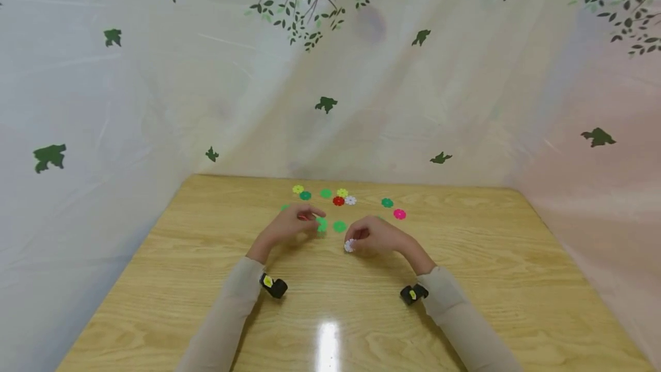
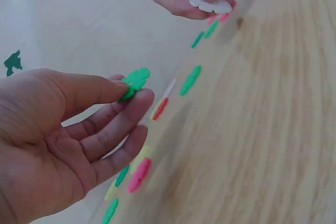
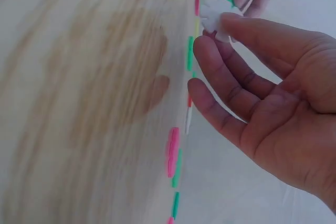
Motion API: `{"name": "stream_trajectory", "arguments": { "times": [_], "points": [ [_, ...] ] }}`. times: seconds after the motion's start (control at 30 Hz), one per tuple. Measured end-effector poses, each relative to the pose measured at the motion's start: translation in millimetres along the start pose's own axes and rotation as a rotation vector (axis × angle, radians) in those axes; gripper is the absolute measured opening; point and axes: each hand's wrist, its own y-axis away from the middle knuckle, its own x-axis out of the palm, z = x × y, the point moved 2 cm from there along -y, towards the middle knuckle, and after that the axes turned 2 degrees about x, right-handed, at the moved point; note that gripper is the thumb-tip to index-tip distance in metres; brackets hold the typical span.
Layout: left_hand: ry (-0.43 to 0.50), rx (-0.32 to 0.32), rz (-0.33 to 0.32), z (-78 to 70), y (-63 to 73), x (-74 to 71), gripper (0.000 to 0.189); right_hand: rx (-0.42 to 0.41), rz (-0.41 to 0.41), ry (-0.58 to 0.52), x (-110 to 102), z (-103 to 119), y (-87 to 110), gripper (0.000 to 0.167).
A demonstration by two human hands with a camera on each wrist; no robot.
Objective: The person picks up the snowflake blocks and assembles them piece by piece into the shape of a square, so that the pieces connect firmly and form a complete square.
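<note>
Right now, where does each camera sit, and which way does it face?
Head: worn on the head, facing forward and down at the wooden table; beige sleeves, left hand and right hand show.
Left wrist: on the left wrist, facing the green flower disc pinched there; left hand near, right hand beyond.
Right wrist: on the right wrist, facing the pinched white flower disc; right hand near, left hand beyond.
Shared: both wrist views show both hands and both held discs.

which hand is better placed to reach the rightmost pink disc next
Probably the right hand: it's nearer the rightmost pink disc, though pinching a white disc. The left hand, farther away, pinches a green disc.
</note>
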Motion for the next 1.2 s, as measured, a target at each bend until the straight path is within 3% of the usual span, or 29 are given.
{"name": "stream_trajectory", "arguments": {
  "times": [0.2, 0.37, 0.57, 0.77, 1.2],
  "points": [
    [0.311, -0.010, -0.022, -3.6, 1.9, -6.3, 0.036, -0.012, -0.102, -0.071, -1.1, -1.5, -4.6, 0.008],
    [0.448, -0.065, -0.041, -9.2, 1.7, -7.3, 0.041, 0.046, -0.256, -0.172, -4.3, 0.0, -3.4, 0.015],
    [0.497, -0.073, -0.038, -13.2, 1.1, -5.8, 0.042, 0.046, -0.369, -0.302, -5.7, 3.4, -3.9, 0.019],
    [0.520, -0.061, -0.028, -18.8, 0.6, -1.4, 0.041, 0.024, -0.475, -0.350, -2.0, 8.1, -6.3, 0.017],
    [0.576, -0.069, -0.004, -26.6, -0.7, 12.3, 0.040, -0.034, -0.533, -0.369, 2.8, 16.4, -5.0, 0.016]
  ]
}}
